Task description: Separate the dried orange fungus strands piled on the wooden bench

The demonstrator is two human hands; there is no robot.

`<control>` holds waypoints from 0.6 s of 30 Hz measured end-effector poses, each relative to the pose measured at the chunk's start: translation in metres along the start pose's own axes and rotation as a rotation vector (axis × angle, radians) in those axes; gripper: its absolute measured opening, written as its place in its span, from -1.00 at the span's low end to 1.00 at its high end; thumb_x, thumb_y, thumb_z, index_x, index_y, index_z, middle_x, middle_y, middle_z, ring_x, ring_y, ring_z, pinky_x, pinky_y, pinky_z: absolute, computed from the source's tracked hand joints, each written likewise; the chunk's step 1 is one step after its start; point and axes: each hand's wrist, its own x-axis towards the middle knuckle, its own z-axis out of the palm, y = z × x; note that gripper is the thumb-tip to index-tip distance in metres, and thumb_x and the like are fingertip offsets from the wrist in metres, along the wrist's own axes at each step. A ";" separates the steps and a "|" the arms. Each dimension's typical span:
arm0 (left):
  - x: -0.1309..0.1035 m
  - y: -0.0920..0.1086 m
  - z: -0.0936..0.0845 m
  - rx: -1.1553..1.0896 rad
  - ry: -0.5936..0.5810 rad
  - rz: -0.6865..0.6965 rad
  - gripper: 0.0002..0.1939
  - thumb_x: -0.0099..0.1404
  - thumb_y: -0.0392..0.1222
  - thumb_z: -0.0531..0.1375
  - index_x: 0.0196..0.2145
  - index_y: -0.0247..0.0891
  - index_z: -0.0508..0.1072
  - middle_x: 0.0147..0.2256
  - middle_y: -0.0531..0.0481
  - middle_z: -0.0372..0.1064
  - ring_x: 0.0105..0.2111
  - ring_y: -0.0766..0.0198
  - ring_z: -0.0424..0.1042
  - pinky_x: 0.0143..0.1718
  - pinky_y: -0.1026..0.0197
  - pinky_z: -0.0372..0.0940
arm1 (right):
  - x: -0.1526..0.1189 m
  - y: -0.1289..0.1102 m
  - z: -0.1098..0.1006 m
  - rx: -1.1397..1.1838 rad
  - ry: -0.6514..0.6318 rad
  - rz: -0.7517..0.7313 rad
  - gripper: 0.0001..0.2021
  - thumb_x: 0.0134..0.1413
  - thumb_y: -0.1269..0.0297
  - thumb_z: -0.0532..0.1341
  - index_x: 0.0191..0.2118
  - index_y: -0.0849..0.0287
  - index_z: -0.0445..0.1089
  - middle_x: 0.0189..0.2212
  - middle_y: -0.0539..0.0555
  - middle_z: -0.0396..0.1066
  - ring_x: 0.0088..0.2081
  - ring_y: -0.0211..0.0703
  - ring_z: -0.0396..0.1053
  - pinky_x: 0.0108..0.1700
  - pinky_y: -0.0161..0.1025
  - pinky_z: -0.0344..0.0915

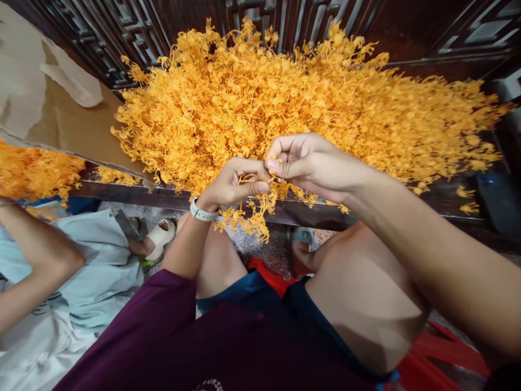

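My left hand (238, 182), with a pale watch strap on the wrist, is closed on a small bunch of orange plastic-looking sprigs (258, 220) that hang below its fingers. Close against it, my right hand (303, 163) pinches thumb to fingers at the upper end of the bunch. A bit of orange shows at its fingertips, probably part of a sprig. Just beyond both hands lies a large heap of the same orange sprigs (228, 108), thin-stemmed with claw-like ends.
A cardboard sheet (89, 125) stands left of the heap, with another orange pile (36, 171) beyond it. A dark wooden carved panel (138, 38) rises behind. Another person's arm (44, 250) is at the left. A red stool (443, 353) shows beneath me.
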 end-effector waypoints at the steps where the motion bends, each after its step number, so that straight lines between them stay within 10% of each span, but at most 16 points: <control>1: 0.000 0.000 -0.001 -0.008 -0.020 -0.012 -0.81 0.34 -0.21 0.32 -0.38 -0.33 0.42 -0.54 0.10 0.22 -0.55 0.54 0.13 -0.50 0.45 0.07 | 0.000 0.000 0.000 -0.008 -0.012 -0.004 -0.59 -0.05 0.20 0.51 -0.31 0.34 0.30 -0.49 0.04 0.28 -0.45 -0.40 0.20 -0.43 -0.39 0.08; 18: -0.004 0.008 -0.011 -0.086 -0.261 -0.109 -0.88 0.30 -0.19 0.32 -0.37 -0.28 0.53 -0.53 0.01 0.39 -0.56 0.47 0.29 -0.52 0.37 0.11 | -0.004 -0.007 -0.007 -0.195 -0.330 -0.014 -0.69 0.09 0.27 0.43 -0.38 0.35 0.31 -0.54 -0.01 0.23 -0.52 -0.50 0.11 -0.49 -0.45 -0.02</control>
